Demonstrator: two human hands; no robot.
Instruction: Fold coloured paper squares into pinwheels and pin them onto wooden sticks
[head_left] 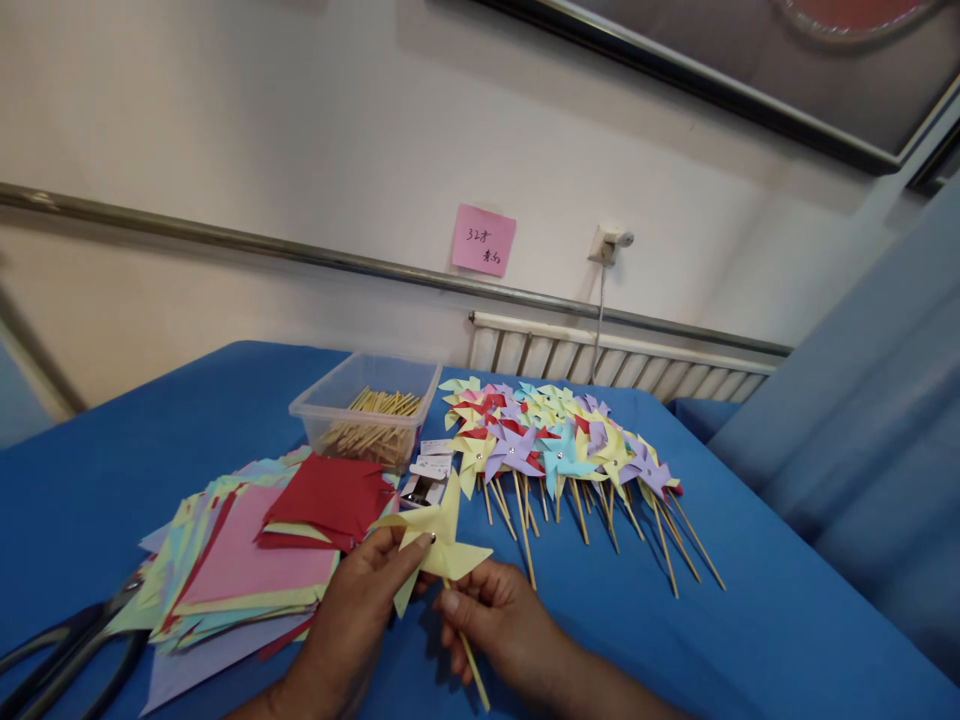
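Both hands sit at the lower middle of the head view, closed on one yellow pinwheel [439,545]. Left hand [352,615] pinches the paper blades at the hub with thumb and fingers; right hand [499,625] grips the stick [471,660] just under the blades. The stick's long axis runs from the hub down and slightly right toward the bottom edge, so the right hand is the nearer one to the stick and the left to the paper.

Left of the hands lies a stack of paper squares [247,560], with scissors [67,645] at the lower left corner. Above, mid-frame, a clear tub [367,405] holds sticks, and finished pinwheels [555,440] spread right of it on the blue worktop [750,620].
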